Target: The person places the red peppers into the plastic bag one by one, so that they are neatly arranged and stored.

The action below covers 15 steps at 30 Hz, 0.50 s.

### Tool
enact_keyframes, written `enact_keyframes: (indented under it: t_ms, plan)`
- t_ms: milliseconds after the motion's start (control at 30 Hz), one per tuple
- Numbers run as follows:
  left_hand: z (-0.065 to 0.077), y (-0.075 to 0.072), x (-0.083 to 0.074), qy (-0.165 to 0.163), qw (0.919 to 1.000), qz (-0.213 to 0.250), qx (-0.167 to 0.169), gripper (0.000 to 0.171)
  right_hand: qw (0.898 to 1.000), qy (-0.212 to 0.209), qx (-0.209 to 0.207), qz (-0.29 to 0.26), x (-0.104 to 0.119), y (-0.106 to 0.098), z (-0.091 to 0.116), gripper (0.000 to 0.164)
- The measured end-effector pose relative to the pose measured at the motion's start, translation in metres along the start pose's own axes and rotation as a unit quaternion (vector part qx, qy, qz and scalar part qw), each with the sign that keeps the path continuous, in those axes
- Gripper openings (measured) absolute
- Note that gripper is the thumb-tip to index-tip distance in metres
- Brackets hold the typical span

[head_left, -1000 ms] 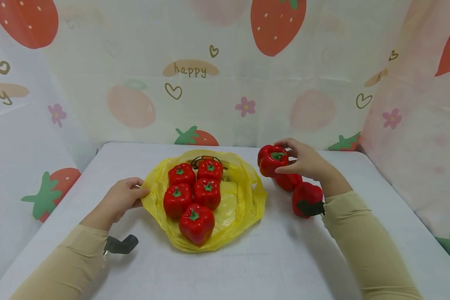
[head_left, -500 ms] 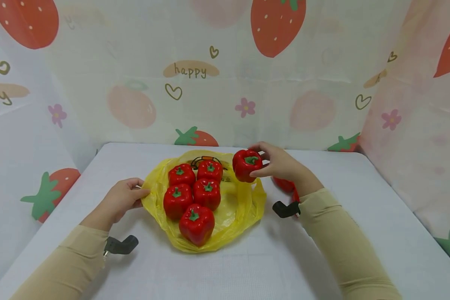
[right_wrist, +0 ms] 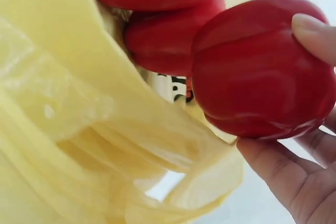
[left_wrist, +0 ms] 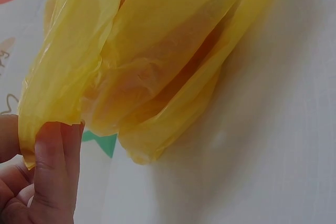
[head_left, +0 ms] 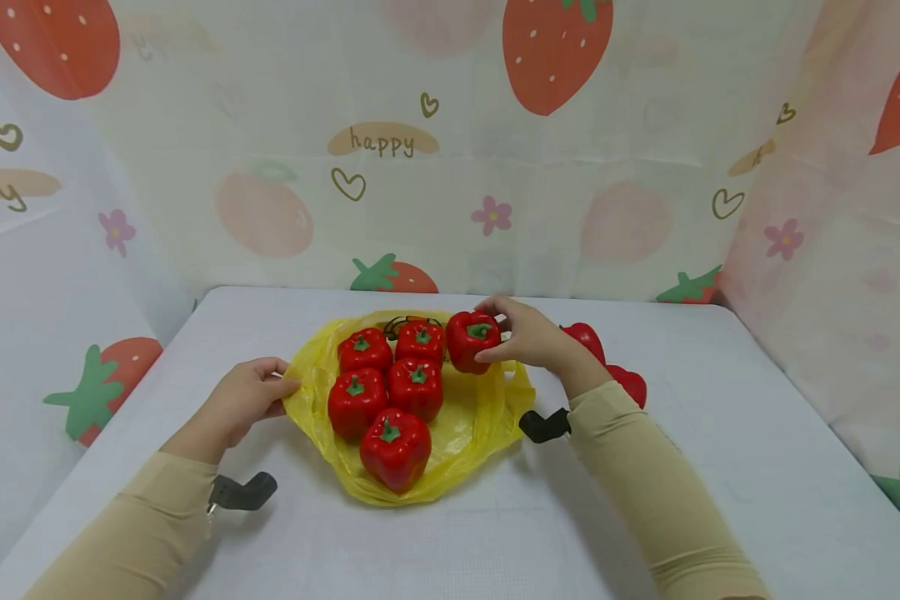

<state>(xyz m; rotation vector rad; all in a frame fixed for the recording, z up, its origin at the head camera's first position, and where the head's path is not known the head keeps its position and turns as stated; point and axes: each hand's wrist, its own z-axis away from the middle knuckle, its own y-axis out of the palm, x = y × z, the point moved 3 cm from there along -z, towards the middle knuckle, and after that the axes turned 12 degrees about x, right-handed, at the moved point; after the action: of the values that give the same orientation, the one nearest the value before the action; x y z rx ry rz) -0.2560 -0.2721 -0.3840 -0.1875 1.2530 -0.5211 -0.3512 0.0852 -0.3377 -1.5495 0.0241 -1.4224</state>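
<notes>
At the yellow bag's (head_left: 487,408) one-o'clock rim, right hand (head_left: 536,340) is gripping a red pepper (head_left: 472,340), stem up; left hand (head_left: 243,398) is pinching the nine-o'clock edge.

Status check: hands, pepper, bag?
Left hand pinches bag rim. Right hand holds pepper over bag's far right edge. Five peppers in bag, two on table behind right wrist. Nothing in the way.

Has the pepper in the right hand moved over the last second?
Yes. The held pepper went left in the right hand, from beside the loose peppers to over the yellow bag, next to the bagged peppers.
</notes>
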Motion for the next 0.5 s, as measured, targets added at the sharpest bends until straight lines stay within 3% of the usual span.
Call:
enact_keyframes:
  t_ms: [500]
  plan:
    - [-0.002, -0.001, 0.002, -0.002, 1.0, -0.006, -0.001, 0.03, 0.999, 0.042, 0.006, 0.033, -0.006, 0.013, -0.018, 0.075]
